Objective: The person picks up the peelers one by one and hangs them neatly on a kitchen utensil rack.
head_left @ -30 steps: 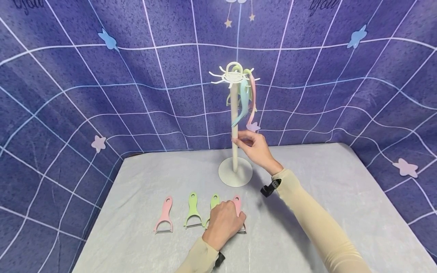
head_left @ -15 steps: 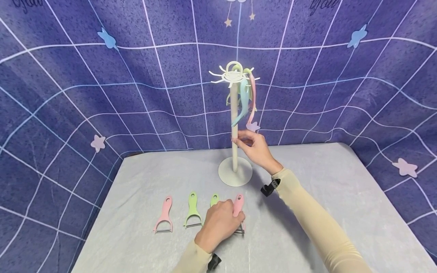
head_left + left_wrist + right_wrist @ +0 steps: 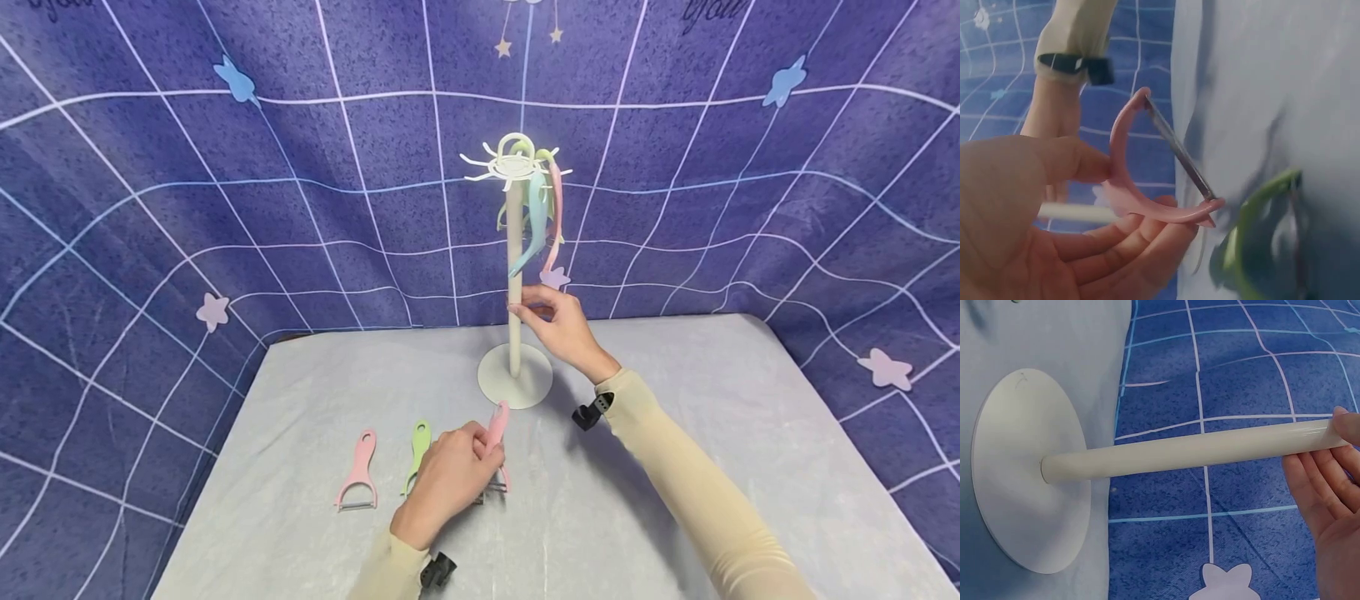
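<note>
Deep-blue fabric printed with a pale grid and stars (image 3: 345, 200) hangs behind a table (image 3: 300, 392) covered in light grey cloth. Positions follow a clock face laid over each view. Near 12 o'clock in the head view rises a white stand (image 3: 514, 250), upright on a round base (image 3: 495, 375), with a ring of hooks (image 3: 512, 169) on top. From hooks on its right side hang a blue peeler (image 3: 537, 217), a pink peeler (image 3: 557, 208) and green pieces partly hidden behind them.

At 6 o'clock, a person's left hand (image 3: 450, 471) grips another pink peeler (image 3: 497, 427), its handle pointing toward 1 o'clock, near the base. The left wrist view shows thumb and fingers pinching its curved frame. Between 3 and 4 o'clock, the right hand (image 3: 558, 329) holds the pole, thumb and fingertips closed on it.

At 7 o'clock, a third pink peeler (image 3: 360, 467) lies flat; just beside it toward 3 o'clock, a green peeler (image 3: 420, 442) is partly covered by the left hand.
</note>
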`<move>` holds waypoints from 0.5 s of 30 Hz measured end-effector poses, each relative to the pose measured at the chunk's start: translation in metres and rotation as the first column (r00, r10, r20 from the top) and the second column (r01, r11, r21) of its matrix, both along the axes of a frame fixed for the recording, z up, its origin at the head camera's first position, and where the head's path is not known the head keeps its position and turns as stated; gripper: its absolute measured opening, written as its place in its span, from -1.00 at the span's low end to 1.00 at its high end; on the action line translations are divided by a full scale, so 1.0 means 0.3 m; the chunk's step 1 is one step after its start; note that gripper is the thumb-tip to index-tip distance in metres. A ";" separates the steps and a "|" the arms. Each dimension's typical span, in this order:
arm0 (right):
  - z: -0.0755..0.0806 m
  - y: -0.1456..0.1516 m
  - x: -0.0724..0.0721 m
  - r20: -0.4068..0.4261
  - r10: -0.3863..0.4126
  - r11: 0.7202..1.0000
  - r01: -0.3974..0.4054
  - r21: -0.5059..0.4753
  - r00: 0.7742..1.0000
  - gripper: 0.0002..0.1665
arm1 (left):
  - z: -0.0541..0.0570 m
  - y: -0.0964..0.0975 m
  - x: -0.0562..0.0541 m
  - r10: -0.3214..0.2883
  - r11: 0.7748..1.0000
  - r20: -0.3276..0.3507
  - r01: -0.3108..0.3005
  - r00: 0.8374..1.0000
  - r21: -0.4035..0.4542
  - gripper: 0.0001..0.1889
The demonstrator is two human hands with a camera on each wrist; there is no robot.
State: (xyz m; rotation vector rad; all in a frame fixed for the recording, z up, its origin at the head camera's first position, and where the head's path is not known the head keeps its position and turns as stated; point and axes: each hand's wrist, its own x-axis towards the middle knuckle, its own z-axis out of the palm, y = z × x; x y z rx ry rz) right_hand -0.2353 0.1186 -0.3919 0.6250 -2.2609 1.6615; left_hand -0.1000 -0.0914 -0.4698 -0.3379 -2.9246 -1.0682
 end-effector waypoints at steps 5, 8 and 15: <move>0.000 -0.001 0.001 -0.002 -0.003 1.000 0.003 0.000 1.000 -0.77 | 0.022 -0.044 -0.022 0.043 0.996 -0.033 -0.041 0.999 0.079 -0.86; 0.001 0.000 0.002 0.000 -0.003 1.000 0.003 0.001 1.000 -0.76 | 0.034 -0.069 -0.037 0.057 0.991 -0.040 -0.052 0.998 0.120 -0.86; 0.000 -0.002 0.001 0.000 0.000 1.000 0.000 -0.002 1.000 -0.75 | 0.055 -0.119 -0.077 0.086 0.974 -0.046 -0.074 0.995 0.215 -0.80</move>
